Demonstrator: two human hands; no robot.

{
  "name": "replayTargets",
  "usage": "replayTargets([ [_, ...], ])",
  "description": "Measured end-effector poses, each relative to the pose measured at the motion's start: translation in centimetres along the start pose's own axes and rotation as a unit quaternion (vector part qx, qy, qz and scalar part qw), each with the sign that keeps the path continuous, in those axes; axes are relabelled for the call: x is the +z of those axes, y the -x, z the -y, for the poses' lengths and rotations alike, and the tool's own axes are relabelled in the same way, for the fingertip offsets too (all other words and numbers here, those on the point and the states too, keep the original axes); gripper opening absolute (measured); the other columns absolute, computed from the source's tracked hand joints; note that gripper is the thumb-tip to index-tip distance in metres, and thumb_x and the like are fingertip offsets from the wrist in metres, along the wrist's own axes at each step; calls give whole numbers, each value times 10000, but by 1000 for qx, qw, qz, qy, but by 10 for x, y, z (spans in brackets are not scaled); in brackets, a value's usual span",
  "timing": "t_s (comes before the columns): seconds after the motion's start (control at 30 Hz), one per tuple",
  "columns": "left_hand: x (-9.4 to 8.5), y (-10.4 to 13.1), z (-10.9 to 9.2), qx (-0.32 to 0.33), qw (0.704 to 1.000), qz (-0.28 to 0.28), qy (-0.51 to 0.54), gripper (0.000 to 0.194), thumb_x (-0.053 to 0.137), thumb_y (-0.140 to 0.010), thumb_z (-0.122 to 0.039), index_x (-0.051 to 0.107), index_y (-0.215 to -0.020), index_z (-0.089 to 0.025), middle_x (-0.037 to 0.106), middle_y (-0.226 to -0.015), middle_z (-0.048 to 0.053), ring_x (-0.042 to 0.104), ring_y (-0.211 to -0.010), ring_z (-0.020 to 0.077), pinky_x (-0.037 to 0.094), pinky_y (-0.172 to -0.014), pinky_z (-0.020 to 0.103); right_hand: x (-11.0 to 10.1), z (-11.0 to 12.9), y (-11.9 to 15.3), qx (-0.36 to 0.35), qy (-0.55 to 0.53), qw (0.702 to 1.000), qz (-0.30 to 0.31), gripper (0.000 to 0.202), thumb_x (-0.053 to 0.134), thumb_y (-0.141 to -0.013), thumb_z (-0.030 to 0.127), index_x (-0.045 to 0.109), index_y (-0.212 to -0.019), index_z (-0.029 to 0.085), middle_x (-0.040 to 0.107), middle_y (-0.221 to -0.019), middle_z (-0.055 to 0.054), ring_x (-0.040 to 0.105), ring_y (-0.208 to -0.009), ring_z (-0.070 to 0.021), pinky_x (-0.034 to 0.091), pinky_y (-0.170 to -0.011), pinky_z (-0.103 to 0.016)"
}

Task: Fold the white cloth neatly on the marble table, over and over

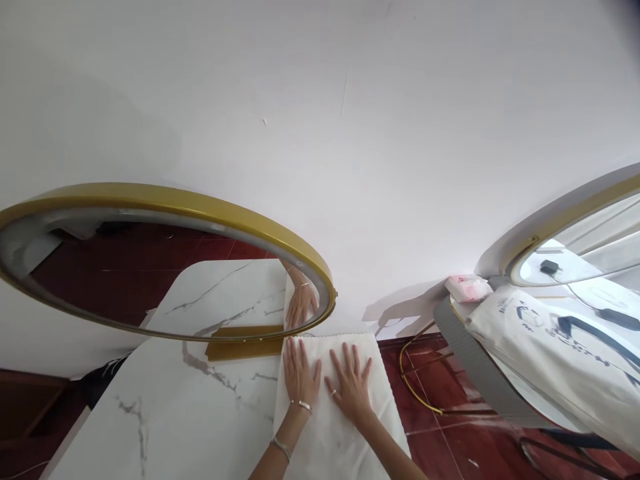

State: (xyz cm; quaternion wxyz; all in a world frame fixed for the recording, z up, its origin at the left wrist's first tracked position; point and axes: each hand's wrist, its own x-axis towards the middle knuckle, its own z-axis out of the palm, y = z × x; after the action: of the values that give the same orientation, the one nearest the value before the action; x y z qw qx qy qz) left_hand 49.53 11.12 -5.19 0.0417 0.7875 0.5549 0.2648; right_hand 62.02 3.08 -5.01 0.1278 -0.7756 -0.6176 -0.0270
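A white cloth (320, 440) with a scalloped far edge lies over the right end of the marble-patterned table (200, 413). My left hand (301, 377) rests flat on it near its left edge, fingers stretched toward the wall. Beside it, my right hand (351, 387) presses flat on the same cloth with its fingers spread. Neither hand grips anything. Bracelets circle my left wrist, and a ring sits on a finger of my right hand.
A gold-framed oval mirror (150, 195) hangs just above the table's far edge, left of my hands. To the right, past a gap showing red floor (440, 373), another table holds a tissue pack (468, 288) and a printed white bag (540, 333). A second mirror (590, 247) hangs there.
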Motion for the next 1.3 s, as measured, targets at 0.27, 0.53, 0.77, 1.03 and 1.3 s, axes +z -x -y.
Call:
replayTargets([
  [0.27, 14, -6, -3, 3, 1000, 13, -4, 652, 357, -898, -428, 280, -1441, -76, 340, -1477, 186, 254, -1395, 298, 242, -1124, 515, 1, 12, -7, -5, 0, 1000, 3, 628, 412, -896, 403, 144, -1463, 391, 174, -1535, -80, 142, -1394, -393, 49, -1011, -717],
  [0.53, 10, -72, 3, -20, 998, 60, -6, 497, 423, -859, -451, 589, -1182, -111, 621, -1169, 188, 478, -1212, 337, 325, -1051, 500, 18, 18, -52, 13, -14, 1000, 9, 585, 368, -910, 501, 183, -1457, 401, 167, -1542, -66, 119, -1400, -382, 1, -1011, -710],
  [0.77, 17, -103, -1, 31, 986, 161, -25, 408, 387, -880, -415, 667, -1002, -145, 675, -963, 150, 587, -998, 310, 408, -922, 450, 9, -23, -106, 113, -26, 992, 41, 523, 269, -944, 503, 376, -1414, 299, 288, -1504, -70, 205, -1382, -297, 48, -1080, -597],
  [1.03, 11, -90, -17, 141, 975, 170, 4, 487, 424, -879, -475, 529, -1277, -215, 530, -1341, 108, 397, -1283, 325, 203, -1102, 528, -5, -49, -127, 92, -24, 991, 92, 486, 313, -950, 478, 453, -1357, 250, 459, -1388, -81, 375, -1258, -271, 160, -1077, -517],
  [1.3, -26, -26, 4, 71, 994, 82, -17, 550, 473, -867, -437, 458, -1361, -197, 259, -1523, 121, 207, -1400, 334, 222, -1120, 508, -14, -39, -16, 16, -16, 999, 25, 570, 344, -946, 428, 249, -1472, 229, 142, -1547, -70, 96, -1425, -258, 93, -1135, -467],
])
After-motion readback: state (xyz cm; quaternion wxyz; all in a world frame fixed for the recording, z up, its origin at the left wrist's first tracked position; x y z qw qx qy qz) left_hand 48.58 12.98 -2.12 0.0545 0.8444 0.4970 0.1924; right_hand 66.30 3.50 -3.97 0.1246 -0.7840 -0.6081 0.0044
